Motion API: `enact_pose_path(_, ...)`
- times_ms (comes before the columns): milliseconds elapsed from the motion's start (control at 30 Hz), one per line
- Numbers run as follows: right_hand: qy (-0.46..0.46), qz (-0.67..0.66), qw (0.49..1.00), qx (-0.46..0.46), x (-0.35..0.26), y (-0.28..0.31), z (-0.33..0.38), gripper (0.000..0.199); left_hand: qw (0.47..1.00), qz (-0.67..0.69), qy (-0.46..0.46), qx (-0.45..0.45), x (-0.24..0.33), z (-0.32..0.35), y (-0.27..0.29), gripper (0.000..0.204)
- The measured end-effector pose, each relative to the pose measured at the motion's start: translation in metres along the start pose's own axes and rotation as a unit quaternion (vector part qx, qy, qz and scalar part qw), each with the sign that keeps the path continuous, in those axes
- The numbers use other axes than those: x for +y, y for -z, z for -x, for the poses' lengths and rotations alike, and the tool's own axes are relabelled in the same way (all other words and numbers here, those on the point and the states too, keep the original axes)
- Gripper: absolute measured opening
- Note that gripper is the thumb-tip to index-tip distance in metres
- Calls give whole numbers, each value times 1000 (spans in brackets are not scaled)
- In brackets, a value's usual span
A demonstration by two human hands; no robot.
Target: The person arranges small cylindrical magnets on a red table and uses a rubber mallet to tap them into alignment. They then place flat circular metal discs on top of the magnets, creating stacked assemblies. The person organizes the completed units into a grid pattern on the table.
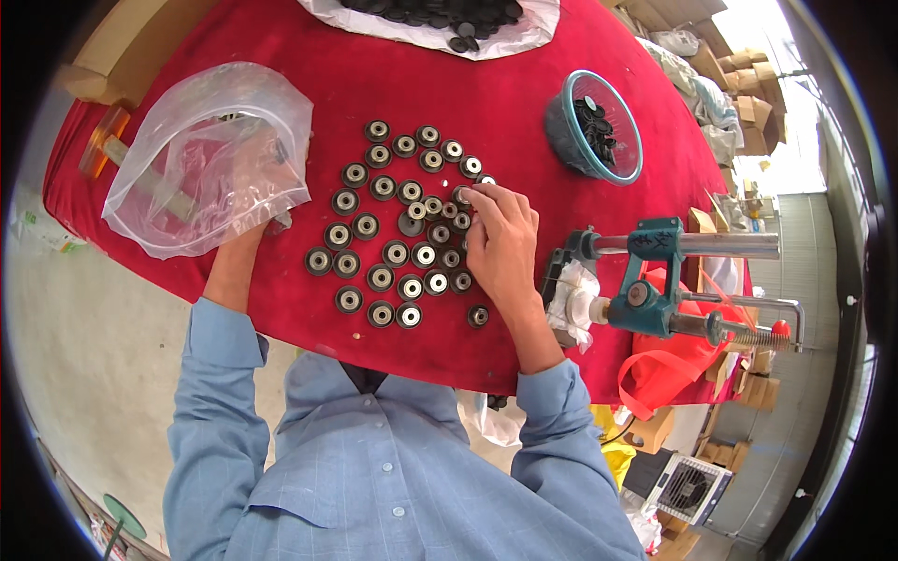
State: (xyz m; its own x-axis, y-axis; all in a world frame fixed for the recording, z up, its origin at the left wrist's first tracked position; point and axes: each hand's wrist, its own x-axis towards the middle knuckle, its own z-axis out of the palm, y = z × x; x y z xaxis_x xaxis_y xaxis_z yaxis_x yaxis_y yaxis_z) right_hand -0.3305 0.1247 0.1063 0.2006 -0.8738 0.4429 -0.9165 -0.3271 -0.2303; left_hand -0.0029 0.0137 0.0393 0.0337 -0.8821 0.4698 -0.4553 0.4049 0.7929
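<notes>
Small round black-rimmed metal rollers with silver centres point(396, 253) lie flat in loose rows on the red cloth-covered table point(524, 112), roughly three dozen. They look rigid, dense and smooth; take each by its rim. The right hand point(500, 245) pinches one roller at the group's right edge. The left hand point(251, 232) grips one clear, limp plastic bag point(210, 154). One teal-rimmed bowl point(593, 126) holds black parts.

Red-clothed table point(393, 56) (stacked cartons point(753, 93) beyond)
</notes>
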Motion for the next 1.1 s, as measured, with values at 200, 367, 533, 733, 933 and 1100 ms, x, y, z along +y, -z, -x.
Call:
enact_pose_path(200,51,-46,998,-17,-34,-6,-9,28,1000,-4,0,3,-1,0,1,18)
enact_pose_path(367,70,-52,996,-14,-32,-19,-11,23,1000,-13,2,3,0,2,1,17)
enact_pose_path(533,55,-68,996,-13,-29,-24,-13,21,1000,-18,8,7,-1,1,3,16)
enact_pose_path(733,70,-96,993,-6,-34,-23,-7,21,1000,-23,4,7,-2,1,3,15)
enact_pose_path(933,104,-61,993,-15,-40,-23,7,28,1000,-26,0,2,-1,-2,1,14)
enact_pose_path(1100,81,45,995,-42,-61,-20,21,36,999,-34,5,-1,-1,-3,0,13)
